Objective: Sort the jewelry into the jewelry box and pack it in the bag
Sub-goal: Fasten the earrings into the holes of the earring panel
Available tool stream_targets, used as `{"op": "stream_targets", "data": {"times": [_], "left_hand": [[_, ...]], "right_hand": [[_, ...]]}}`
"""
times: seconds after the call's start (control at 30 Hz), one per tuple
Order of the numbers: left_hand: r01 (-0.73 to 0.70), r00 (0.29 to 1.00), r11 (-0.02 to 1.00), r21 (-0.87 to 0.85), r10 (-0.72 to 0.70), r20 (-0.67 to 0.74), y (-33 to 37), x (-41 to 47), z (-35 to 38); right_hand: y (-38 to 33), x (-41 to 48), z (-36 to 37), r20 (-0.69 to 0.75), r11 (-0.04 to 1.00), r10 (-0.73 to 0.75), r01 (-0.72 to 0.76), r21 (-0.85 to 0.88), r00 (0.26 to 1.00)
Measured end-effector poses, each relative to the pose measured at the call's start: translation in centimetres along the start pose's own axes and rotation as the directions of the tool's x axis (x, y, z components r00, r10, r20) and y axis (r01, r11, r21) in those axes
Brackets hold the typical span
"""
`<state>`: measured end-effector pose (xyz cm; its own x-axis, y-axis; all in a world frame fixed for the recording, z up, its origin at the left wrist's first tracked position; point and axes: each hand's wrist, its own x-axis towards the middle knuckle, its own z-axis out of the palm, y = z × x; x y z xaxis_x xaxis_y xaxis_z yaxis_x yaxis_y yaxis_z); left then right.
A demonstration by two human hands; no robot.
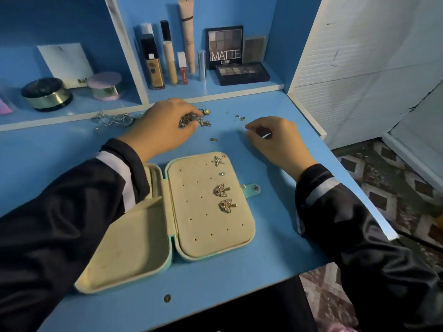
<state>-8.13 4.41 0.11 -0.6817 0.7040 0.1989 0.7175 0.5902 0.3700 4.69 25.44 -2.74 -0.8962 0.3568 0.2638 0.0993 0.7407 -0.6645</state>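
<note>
Cream velvet lines the open jewelry box (215, 245), which lies at lower centre of the blue table (263, 259). Its long axis runs up and down the frame. The right-hand panel is a perforated pad carrying a starfish earring (218, 160), a small stud (222, 173) and two leaf earrings (221, 190); most holes are free. Above the box, the left hand (165, 125) pinches into a tangled heap of loose jewelry (191, 119). The right hand (275, 140), nearer the pad's upper edge, curls its fingers round a small bright piece (267, 135) that cannot be identified. The next seating move probably runs down-frame and slightly left from that hand. Metal chains (112, 119) lie at centre left. No bag is visible.
</note>
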Motion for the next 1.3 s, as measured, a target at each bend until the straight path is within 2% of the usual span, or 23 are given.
{"op": "stream_targets", "data": {"times": [0.37,0.87,1.3], "left_hand": [[-0.011,0.999,1.000,0.007,0.011,-0.041,-2.2,2.3,1.8],[-0.050,0.991,0.997,-0.065,0.041,-0.131,-2.4,2.7,2.2],[0.017,0.988,0.956,-0.294,-0.061,-0.141,-1.9,2.6,2.3]], "right_hand": [[2.2,4.0,1.4,-0.055,0.999,0.007,-0.009,-0.035,0.998],[2.7,5.8,2.1,-0.040,1.000,-0.007,0.007,0.010,0.999],[1.6,6.2,2.9,-0.065,1.000,0.008,-0.010,-0.026,0.998]]}}
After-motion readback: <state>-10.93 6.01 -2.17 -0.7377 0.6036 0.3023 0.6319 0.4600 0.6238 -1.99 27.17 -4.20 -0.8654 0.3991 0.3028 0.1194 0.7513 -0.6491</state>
